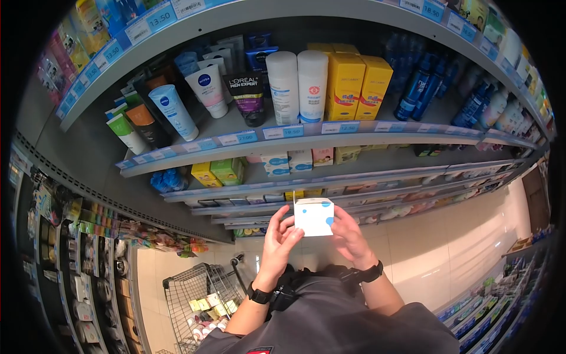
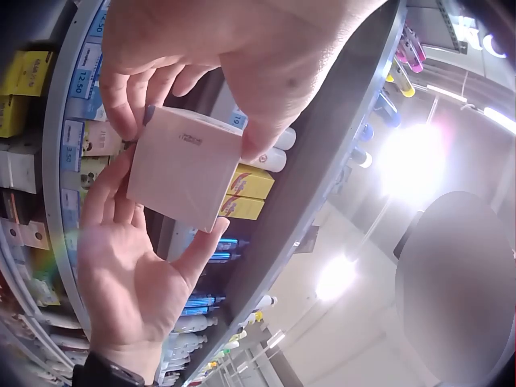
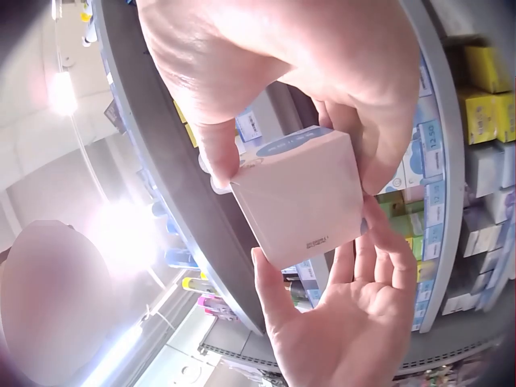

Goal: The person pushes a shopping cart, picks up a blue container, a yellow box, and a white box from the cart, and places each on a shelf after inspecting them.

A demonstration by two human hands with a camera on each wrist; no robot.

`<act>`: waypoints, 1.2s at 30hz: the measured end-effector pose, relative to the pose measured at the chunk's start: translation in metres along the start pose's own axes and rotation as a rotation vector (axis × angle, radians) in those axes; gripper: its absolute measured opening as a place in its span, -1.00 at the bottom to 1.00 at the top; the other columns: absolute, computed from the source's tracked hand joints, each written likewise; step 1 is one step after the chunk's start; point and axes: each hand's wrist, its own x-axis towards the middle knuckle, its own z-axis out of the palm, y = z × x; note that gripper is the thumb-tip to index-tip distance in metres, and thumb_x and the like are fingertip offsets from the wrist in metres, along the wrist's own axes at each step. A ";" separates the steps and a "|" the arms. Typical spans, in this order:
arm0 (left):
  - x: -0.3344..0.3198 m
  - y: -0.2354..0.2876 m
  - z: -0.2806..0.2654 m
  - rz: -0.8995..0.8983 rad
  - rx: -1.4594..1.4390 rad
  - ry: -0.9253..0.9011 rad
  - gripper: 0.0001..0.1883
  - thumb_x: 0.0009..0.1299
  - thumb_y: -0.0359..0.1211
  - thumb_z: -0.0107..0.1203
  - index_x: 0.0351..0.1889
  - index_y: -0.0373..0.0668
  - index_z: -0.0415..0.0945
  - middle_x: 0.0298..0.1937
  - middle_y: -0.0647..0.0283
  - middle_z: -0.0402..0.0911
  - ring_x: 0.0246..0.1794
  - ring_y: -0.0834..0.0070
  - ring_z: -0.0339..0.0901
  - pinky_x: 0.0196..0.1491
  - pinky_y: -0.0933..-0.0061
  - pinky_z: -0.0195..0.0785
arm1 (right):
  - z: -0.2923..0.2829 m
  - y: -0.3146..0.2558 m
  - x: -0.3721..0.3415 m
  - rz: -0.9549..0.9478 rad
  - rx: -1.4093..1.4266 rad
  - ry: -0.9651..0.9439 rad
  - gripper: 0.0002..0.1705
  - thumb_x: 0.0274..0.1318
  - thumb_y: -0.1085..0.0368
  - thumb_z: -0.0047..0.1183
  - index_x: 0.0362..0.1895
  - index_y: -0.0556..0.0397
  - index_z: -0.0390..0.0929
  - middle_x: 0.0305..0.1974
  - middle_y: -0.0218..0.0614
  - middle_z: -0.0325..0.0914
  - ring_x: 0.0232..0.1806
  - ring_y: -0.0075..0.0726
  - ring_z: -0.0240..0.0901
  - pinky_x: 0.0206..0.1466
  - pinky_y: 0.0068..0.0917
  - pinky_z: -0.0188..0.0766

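Observation:
A small white box with blue dots [image 1: 314,218] is held between both hands in front of the shelves. The left hand [image 1: 280,241] grips its left side, thumb at the lower corner and fingers behind. On the right side, the right hand [image 1: 350,235] pinches it by the edge. In the left wrist view the box [image 2: 184,168] shows a plain face with small print, the left hand [image 2: 218,48] above and the right hand [image 2: 133,270] below. The right wrist view shows the box [image 3: 302,201] with a blue patch along one side, fingers and thumbs at its edges.
Tubes and bottles, including a white bottle [image 1: 283,88] and yellow boxes [image 1: 344,88], stand on the shelf ahead. Lower shelves [image 1: 354,140] carry small boxes. A wire cart [image 1: 187,295] with goods stands at lower left. More racks line both sides, with tiled floor [image 1: 436,236] between.

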 end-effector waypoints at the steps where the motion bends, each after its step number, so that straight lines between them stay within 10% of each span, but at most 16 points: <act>1: 0.001 0.000 0.001 0.005 0.005 -0.007 -0.24 0.38 -0.42 0.21 0.47 -0.26 0.01 0.22 0.04 0.44 0.16 0.42 0.47 0.21 0.38 0.37 | -0.001 -0.001 0.001 0.009 -0.007 -0.002 -0.22 0.19 0.29 0.19 0.42 0.17 0.12 0.27 -0.14 0.35 0.33 -0.28 0.26 0.38 -0.27 0.20; 13: 0.001 -0.009 0.006 -0.001 0.118 0.125 -0.52 0.52 -0.27 0.08 0.34 -0.25 0.34 0.18 0.17 0.54 0.14 0.51 0.48 0.15 0.45 0.38 | -0.004 0.003 0.000 0.025 -0.015 0.040 -0.39 0.28 0.31 0.13 0.35 0.19 0.25 0.18 -0.22 0.48 0.21 -0.36 0.42 0.29 -0.34 0.31; 36: 0.002 -0.006 -0.001 -0.026 0.058 -0.016 -0.35 0.40 -0.39 0.18 0.41 -0.41 0.19 0.25 0.09 0.49 0.23 0.45 0.46 0.26 0.43 0.31 | -0.002 0.008 -0.005 -0.282 -0.541 0.229 -0.49 0.27 0.33 0.17 0.25 0.28 0.44 0.26 -0.13 0.41 0.25 -0.37 0.36 0.28 -0.43 0.34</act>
